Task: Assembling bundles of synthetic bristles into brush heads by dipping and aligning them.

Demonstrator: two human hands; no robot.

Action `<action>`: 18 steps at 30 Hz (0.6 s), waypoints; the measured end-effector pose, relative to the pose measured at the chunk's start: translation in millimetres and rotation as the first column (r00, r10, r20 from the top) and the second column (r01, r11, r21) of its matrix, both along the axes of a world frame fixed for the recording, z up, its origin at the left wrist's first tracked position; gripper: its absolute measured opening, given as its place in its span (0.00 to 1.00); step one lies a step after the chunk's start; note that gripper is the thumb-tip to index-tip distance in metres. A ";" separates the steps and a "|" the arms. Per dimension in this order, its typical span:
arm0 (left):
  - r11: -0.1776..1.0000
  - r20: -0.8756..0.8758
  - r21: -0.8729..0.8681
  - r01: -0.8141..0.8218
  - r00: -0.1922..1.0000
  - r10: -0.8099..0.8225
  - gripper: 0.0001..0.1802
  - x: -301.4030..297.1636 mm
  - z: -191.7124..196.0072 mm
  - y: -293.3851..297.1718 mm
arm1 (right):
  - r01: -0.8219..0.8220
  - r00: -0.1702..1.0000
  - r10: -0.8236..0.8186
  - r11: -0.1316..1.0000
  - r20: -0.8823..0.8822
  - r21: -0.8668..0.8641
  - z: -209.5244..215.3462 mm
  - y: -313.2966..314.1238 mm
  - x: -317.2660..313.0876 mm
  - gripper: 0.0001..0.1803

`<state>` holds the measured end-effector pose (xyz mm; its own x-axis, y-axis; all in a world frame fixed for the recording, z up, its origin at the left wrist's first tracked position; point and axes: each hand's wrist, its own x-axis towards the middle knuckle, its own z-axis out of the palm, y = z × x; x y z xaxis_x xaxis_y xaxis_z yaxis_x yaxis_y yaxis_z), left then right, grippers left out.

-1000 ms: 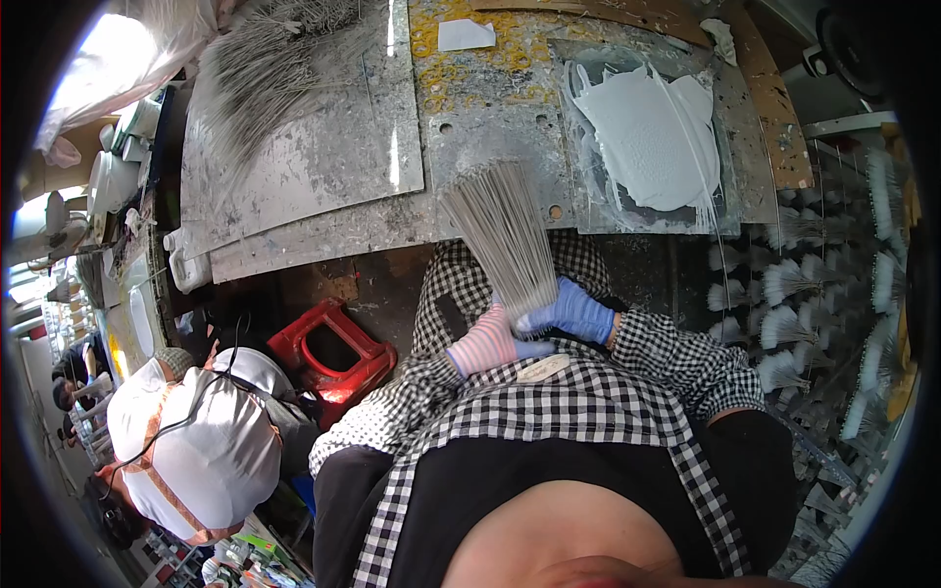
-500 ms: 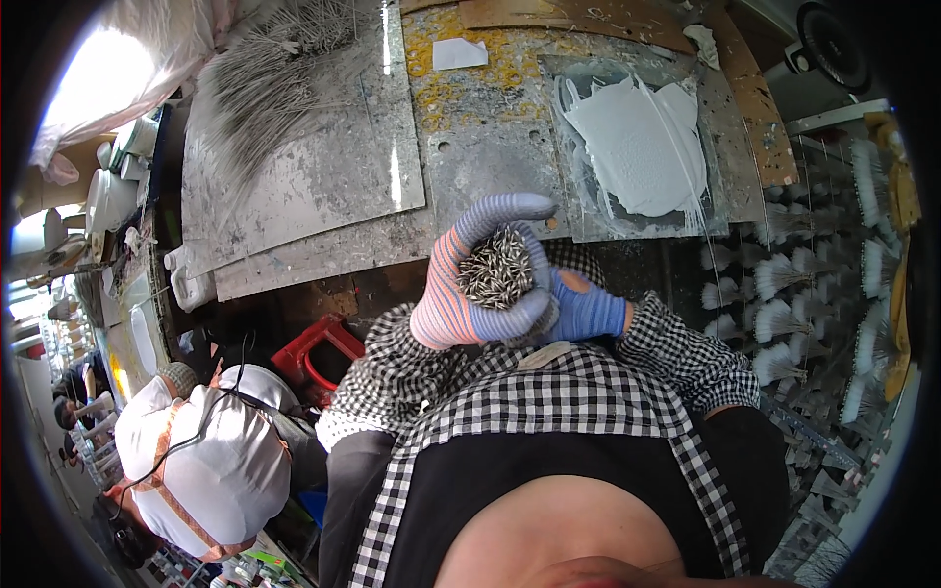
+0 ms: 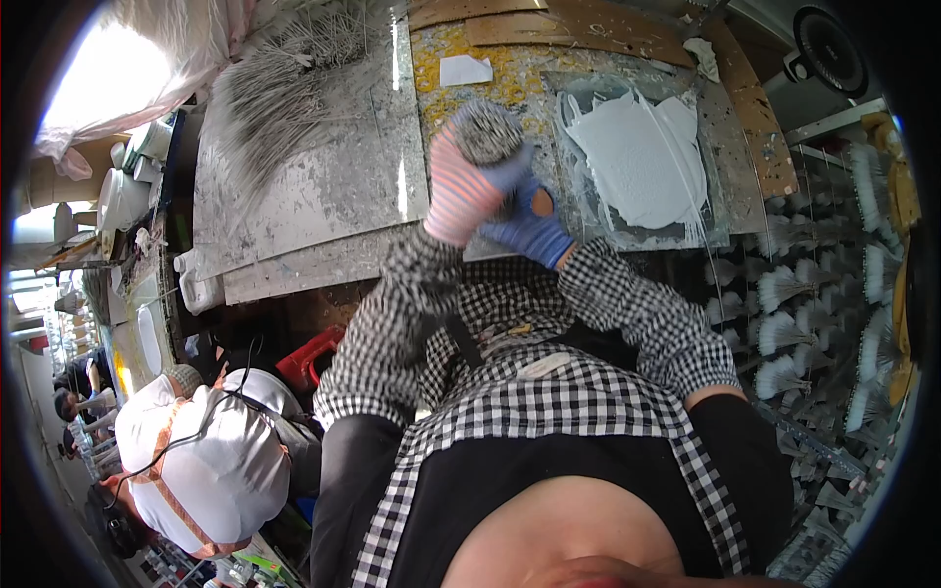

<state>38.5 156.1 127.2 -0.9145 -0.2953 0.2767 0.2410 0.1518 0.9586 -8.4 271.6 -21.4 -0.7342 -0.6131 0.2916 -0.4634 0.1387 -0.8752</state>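
A tight bundle of thin grey rods (image 3: pixel 488 132) stands over the bench's front part, its blurred speckled end facing up. My left hand (image 3: pixel 459 191), in a pink-and-blue striped glove, is wrapped round the bundle near that end. Lower down, my right hand (image 3: pixel 532 227), in a blue glove with a hole on its back, closes around the bundle too; its fingertips are partly hidden. To the right lies a glass plate (image 3: pixel 720 208) bearing a thick spread of white paste (image 3: pixel 637 162). Many loose thin grey rods (image 3: pixel 284 88) are heaped on a stained board (image 3: pixel 343 181) at the left.
A white paper scrap (image 3: pixel 465 71) lies on the yellow-stained bench. Racks of white bristly tufts (image 3: pixel 784 323) hang at the right. Another person in a white top (image 3: pixel 211 461) works at the lower left, near a red stool (image 3: pixel 309 361). A black round fan (image 3: pixel 829 51) stands far right.
Both hands have carried the bundle forward, away from my body and slightly left, over the bench. Its top end now looks smeared by motion. The loose rods and paste have stayed put.
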 end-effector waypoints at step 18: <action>0.981 -0.121 -0.172 0.086 0.987 -0.108 0.12 -5.0 -16.8 34.8 | -0.560 0.616 0.353 0.825 -0.704 -0.077 282.3 -35.5 -32.5 0.37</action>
<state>33.6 191.0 110.4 -0.8896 -0.1471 0.4324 0.3829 0.2761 0.8816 -41.0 236.1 260.9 0.0526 -0.6360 0.7699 -0.8477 -0.4359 -0.3023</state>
